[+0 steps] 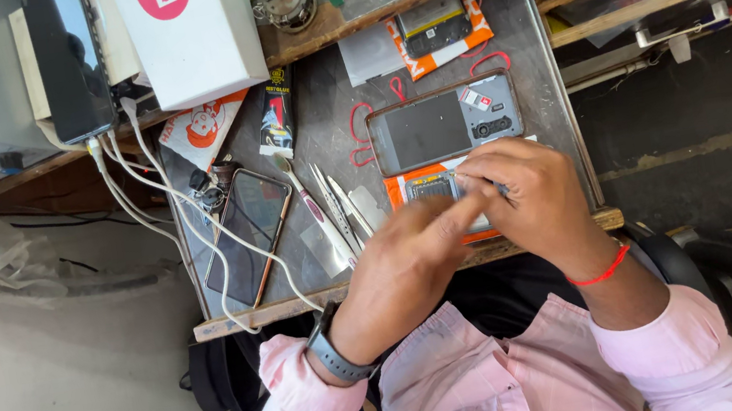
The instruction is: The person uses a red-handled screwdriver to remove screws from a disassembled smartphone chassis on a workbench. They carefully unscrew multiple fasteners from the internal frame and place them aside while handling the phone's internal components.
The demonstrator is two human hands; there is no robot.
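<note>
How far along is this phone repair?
Done: the phone lies opened on the bench, insides showing. In hand: both hands, left hand and right hand, work over an orange packet below it. Left: the phone is not yet closed; tweezers lie unused.

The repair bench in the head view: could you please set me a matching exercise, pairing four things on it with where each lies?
Things:
1. opened phone
2. black phone with copper edge
3. tweezers
4. white box

Places:
A. on the raised wooden shelf at the back
B. just beyond the two hands, its back cover off
C. near the bench's front left corner, under white cables
D. between the two phones, beside a toothbrush

Pairs: 1-B, 2-C, 3-D, 4-A

Both the left hand and right hand work over a small part on an orange packet.
</note>
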